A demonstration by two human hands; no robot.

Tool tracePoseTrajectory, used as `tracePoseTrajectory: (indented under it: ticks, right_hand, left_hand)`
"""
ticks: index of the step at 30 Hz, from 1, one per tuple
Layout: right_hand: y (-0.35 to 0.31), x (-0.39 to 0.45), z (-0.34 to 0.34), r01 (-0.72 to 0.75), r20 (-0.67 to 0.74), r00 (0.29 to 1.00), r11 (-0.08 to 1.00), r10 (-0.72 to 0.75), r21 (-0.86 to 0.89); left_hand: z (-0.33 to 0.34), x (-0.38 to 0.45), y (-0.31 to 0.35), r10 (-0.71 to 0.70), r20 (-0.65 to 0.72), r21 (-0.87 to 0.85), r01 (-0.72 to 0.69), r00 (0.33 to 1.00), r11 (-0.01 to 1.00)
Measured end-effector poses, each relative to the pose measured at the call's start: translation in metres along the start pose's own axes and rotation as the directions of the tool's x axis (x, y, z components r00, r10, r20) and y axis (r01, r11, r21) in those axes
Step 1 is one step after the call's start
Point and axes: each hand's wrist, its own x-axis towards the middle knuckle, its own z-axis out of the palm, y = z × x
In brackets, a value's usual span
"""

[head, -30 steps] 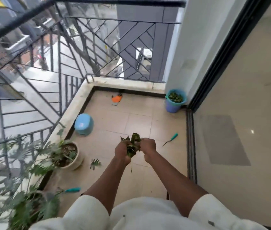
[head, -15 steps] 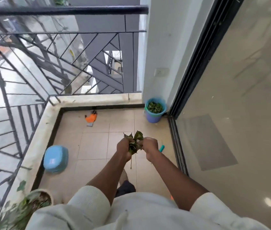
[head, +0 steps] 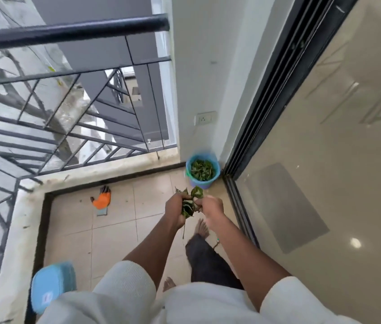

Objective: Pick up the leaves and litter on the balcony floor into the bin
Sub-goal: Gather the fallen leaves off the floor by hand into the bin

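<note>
A bunch of green leaves point(head: 190, 203) is held between both hands at mid-frame, above the tiled floor. My left hand point(head: 175, 210) grips the bunch from the left, and my right hand point(head: 210, 206) grips it from the right. The blue bin point(head: 202, 182) stands in the far right corner by the wall, with green leaves point(head: 202, 170) inside it. The bin is just beyond my hands.
An orange glove point(head: 102, 200) lies on the floor near the far kerb. A blue stool point(head: 52, 285) stands at the lower left by the railing point(head: 68, 33). A sliding glass door point(head: 325, 160) with a black frame runs along the right. My bare feet are on the tiles below my hands.
I have walked toward the bin with the leaves held in both hands. The bin and glove are now closer, and the plant pots have dropped out of view.
</note>
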Motion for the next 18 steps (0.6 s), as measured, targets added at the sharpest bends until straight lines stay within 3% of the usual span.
tracePoseTrajectory:
  ticks: [5, 12, 18]
  right_hand:
    - [-0.044, 0.085, 0.010, -0.063, -0.068, 0.995, 0.990, 0.072, 0.129]
    - [-0.102, 0.204, 0.004, -0.173, -0.114, 0.976, 0.979, 0.185, 0.108]
    - [-0.124, 0.289, 0.004, -0.201, -0.150, 0.966, 0.977, 0.210, 0.069]
  left_hand:
    - [0.058, 0.047, 0.043, -0.038, -0.056, 0.081, 0.043, 0.998, 0.996]
    - [0.141, 0.138, 0.089, -0.118, -0.089, 0.182, 0.133, 0.989, 0.974]
    - [0.169, 0.236, 0.093, -0.170, -0.093, 0.189, 0.185, 0.981, 0.964]
